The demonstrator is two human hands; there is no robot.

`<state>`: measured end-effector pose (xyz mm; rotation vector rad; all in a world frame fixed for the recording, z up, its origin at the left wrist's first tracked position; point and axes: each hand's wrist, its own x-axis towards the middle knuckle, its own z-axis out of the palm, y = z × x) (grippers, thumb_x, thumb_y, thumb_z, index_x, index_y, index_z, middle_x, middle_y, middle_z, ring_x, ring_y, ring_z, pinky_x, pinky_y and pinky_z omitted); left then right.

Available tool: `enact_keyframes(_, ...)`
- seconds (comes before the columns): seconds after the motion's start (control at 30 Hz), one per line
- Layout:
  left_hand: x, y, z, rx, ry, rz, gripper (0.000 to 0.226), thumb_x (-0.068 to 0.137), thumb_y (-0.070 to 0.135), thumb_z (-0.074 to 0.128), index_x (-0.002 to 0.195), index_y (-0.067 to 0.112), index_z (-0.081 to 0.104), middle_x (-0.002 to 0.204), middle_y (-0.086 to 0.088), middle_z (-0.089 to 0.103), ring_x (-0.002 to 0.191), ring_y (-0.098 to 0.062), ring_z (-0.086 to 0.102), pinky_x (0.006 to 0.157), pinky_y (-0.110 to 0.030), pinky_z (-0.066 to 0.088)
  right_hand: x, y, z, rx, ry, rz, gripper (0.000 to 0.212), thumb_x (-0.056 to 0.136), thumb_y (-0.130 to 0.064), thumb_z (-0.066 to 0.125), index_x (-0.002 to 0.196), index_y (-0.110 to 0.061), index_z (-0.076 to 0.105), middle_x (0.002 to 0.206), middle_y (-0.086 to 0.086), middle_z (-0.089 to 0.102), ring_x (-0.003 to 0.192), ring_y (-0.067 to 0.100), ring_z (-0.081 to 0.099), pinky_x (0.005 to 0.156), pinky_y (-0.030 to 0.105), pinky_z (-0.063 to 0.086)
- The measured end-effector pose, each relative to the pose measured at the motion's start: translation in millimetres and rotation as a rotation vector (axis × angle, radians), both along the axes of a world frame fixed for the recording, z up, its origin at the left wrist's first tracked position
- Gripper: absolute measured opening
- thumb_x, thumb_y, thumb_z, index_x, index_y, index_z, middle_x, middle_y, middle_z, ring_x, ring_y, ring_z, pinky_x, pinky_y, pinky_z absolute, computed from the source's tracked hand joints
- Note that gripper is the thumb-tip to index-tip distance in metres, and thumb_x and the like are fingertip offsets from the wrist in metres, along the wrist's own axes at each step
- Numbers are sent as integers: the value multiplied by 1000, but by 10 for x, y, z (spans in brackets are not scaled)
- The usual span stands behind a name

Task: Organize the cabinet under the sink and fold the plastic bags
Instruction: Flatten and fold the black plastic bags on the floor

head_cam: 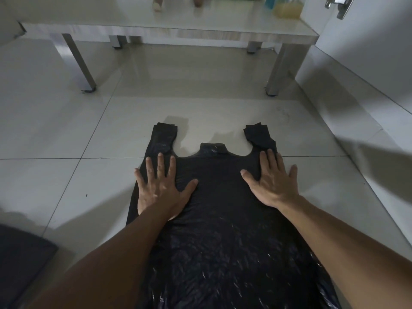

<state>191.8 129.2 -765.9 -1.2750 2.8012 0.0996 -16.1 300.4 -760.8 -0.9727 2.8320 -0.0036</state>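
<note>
A large black plastic bag (219, 221) lies spread flat on the pale tiled floor, its two handle loops pointing away from me. My left hand (161, 186) presses palm-down on the bag's upper left part, fingers spread. On the upper right part, just below the right handle, my right hand (273, 181) rests flat in the same way. Neither hand grips anything. The bag's near end runs out of view at the bottom.
A low white table (169, 32) on metal legs stands just beyond the bag, with bottles (287, 6) on its top. A white wall or cabinet face (365, 54) runs along the right. A dark mat (20, 259) lies at the bottom left.
</note>
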Motion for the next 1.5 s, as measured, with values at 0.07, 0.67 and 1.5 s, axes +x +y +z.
enact_keyframes(0.07, 1, -7, -11, 3, 15, -2, 96, 76, 85, -3, 152, 26, -11, 160, -5, -14, 147, -31, -13, 116, -58, -3, -6, 35, -14, 4, 24, -1, 94, 83, -81, 6, 155, -22, -3, 163, -4, -9, 150, 19, -7, 118, 57, 3)
enact_keyframes(0.67, -51, -80, 51, 147, -23, 54, 98, 78, 84, 6, 152, 22, -9, 160, -9, -15, 147, -28, -16, 116, -55, -9, 455, 375, -27, 44, -19, 71, 82, 84, -78, 0, 152, -34, -14, 162, -4, -18, 149, 21, -15, 117, 58, -4)
enact_keyframes(1.5, 1141, 1067, 152, 173, 86, -184, 87, 78, 80, 4, 151, 35, -12, 159, 1, -22, 144, -24, -25, 117, -55, -8, 1187, 1076, 100, 42, -51, 128, 80, 84, -78, -2, 152, -37, -13, 162, 0, -17, 149, 28, -16, 117, 61, -2)
